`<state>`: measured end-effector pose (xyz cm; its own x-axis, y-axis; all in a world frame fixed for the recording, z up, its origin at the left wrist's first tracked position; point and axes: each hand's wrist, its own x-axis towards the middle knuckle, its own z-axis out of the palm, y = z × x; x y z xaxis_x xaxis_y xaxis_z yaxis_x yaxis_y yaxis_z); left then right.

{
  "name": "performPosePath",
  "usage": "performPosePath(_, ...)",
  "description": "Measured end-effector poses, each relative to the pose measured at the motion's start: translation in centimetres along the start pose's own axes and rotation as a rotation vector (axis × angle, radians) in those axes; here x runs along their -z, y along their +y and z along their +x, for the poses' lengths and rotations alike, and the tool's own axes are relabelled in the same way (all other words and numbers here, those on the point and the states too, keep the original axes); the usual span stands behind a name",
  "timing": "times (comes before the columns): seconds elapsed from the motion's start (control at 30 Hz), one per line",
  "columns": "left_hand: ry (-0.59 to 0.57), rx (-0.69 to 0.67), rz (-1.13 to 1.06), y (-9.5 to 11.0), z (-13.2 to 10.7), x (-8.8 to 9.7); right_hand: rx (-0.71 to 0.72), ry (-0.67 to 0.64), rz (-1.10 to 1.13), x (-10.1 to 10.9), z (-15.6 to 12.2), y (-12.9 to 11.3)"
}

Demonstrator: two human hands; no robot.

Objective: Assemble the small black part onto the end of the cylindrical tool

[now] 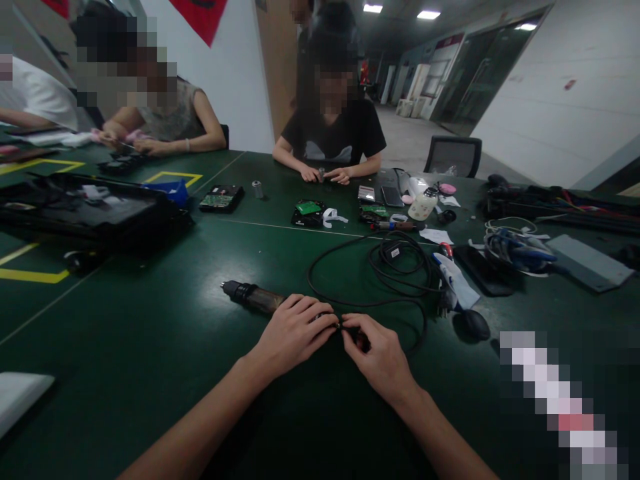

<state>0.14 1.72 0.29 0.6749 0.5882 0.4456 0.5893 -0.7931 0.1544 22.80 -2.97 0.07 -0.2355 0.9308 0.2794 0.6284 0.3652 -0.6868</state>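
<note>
Low over the green table, my left hand (pixel 303 327) is wrapped round the rear of a dark electric screwdriver (pixel 260 298). Its black nose points left. My right hand (pixel 377 350) pinches a small dark piece at the tool's rear end, probably the cable's plug; the fingers hide most of it. The two hands' fingertips almost meet there. A thin black cable (pixel 370 303) runs in loops across the table behind my right hand.
Opposite, a co-worker's hands (pixel 325 175) hold a small metal cylinder. Hard drives (pixel 221 199) and green circuit boards (pixel 307 208) lie mid-table. A black case (pixel 90 207) stands left. A phone (pixel 483 270), a black air blower (pixel 473 325) and a jar (pixel 423 205) are right.
</note>
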Motion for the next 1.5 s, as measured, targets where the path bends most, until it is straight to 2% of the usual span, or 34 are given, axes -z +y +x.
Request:
performPosePath(0.4, 0.025, 0.019, 0.078, 0.20, 0.00, -0.87, -0.009, 0.001, -0.020, -0.13, 0.00, 0.08)
performPosePath(0.7, -0.008, 0.038, -0.040, 0.58, 0.03, 0.10, -0.004, -0.011, -0.030, 0.05, 0.10, -0.06)
performPosePath(1.5, 0.003, 0.055, -0.028, 0.59, 0.04, -0.21, -0.001, -0.036, -0.021, 0.12, 0.07, -0.11)
